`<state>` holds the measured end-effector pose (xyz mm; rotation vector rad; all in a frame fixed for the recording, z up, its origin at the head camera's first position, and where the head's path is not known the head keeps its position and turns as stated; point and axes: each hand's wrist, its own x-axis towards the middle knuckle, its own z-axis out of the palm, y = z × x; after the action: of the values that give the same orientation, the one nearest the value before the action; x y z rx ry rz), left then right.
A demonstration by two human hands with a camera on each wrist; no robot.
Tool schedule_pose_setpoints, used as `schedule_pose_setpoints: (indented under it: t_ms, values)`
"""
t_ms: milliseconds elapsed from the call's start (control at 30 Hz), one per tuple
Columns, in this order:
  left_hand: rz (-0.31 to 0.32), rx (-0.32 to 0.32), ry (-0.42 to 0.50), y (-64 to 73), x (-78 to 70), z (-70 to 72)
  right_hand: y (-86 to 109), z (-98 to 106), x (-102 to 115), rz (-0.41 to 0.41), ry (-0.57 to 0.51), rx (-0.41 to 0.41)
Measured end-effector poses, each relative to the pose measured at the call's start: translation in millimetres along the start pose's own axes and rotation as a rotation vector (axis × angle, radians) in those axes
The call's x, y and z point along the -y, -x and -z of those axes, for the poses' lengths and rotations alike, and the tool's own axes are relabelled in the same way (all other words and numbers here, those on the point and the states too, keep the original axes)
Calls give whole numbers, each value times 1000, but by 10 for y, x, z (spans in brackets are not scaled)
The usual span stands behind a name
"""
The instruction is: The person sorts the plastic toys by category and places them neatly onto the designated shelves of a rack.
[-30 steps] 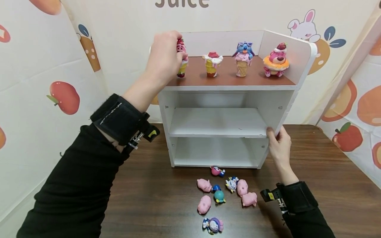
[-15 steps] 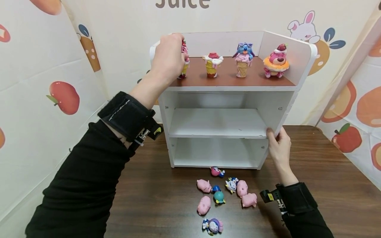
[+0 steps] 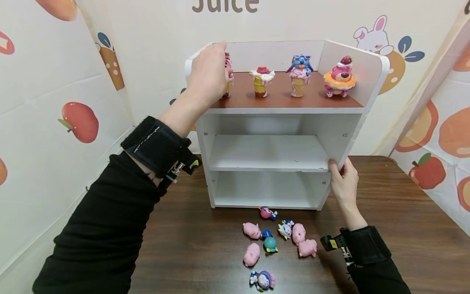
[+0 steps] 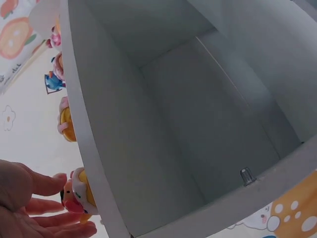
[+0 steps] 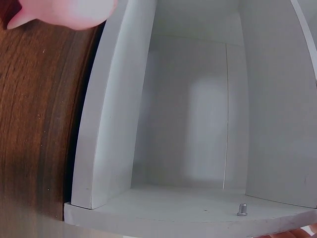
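My left hand (image 3: 210, 69) pinches a small strawberry-topped pink ice-cream-cone figurine (image 3: 228, 74) at the left of the shelf unit's brown top. In the left wrist view, thumb and fingers lie on either side of the figurine (image 4: 80, 191). Most of it is hidden behind the hand in the head view. To its right stand a yellow cone figurine (image 3: 261, 81), a blue character on a cone (image 3: 299, 75) and a pink bear with an orange ring (image 3: 339, 79). My right hand (image 3: 345, 183) grips the front edge of the white shelf unit's (image 3: 286, 110) right side panel.
On the dark wooden table (image 3: 183, 253), before the unit, lie several pink pig figures (image 3: 251, 255), a teal figure with a blue cap (image 3: 270, 244) and a purple-hooded figure (image 3: 262, 280). Printed fruit wall sheets (image 3: 84, 171) enclose the table at the back and sides.
My left hand has shifted slightly to the right along the top with the figurine, then stayed nearly still over the last half second. The right hand keeps its place on the side panel.
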<state>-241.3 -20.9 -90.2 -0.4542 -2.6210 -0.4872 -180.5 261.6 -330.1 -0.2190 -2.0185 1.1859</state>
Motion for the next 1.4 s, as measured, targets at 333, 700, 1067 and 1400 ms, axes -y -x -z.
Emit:
schedule_pose_setpoints:
  t_ms: [333,700,1067,1400]
  values:
    - [-78,-174,173,242,76,-43,-6,-4,-13,-13,-10,-21]
    - [-263,-682,611,703,277,-241,6,-21,-14,-16,-16,-6]
    - [-180,-776,851,1081,459,-634,6,-16,-43,-20,-46,-15]
    - [-16,-569,1041,1261,602,-939,25,-28,-40,-22,-63,-23]
